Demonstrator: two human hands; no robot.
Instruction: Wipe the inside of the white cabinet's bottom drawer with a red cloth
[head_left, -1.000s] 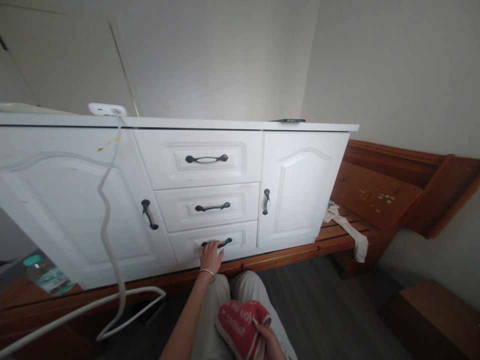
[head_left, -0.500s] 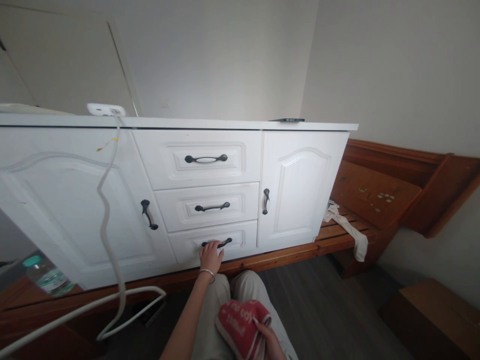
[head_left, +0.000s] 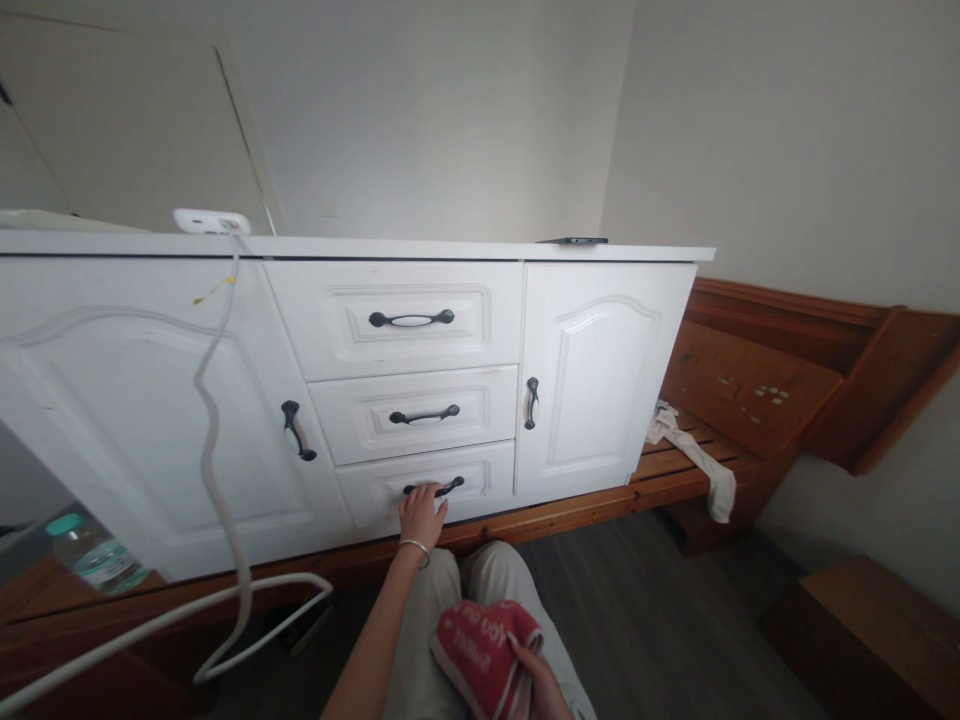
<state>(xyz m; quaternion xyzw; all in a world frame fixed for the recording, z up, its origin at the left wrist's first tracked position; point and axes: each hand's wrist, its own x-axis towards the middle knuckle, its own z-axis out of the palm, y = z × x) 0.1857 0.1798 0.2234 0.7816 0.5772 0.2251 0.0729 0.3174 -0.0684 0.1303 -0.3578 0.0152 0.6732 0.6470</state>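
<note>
My left hand (head_left: 422, 515) has its fingers hooked over the dark drawer handle (head_left: 453, 485) on the lowest drawer (head_left: 487, 468) of a white cabinet. That drawer is closed, as are the two drawers above it. Over my lap, a folded red cloth (head_left: 476, 645) with pale lettering and a white edge is held in my right hand (head_left: 534, 672). The thumb lies on top of the cloth; the other fingers are hidden behind it.
A white cable (head_left: 214, 430) hangs from a white device (head_left: 211, 220) across the left door. A bottle (head_left: 101, 560) stands at lower left. White fabric (head_left: 701, 460) drapes over wooden slats, and a cardboard box (head_left: 870, 630) sits at lower right. A dark flat object (head_left: 577, 240) lies on the cabinet top.
</note>
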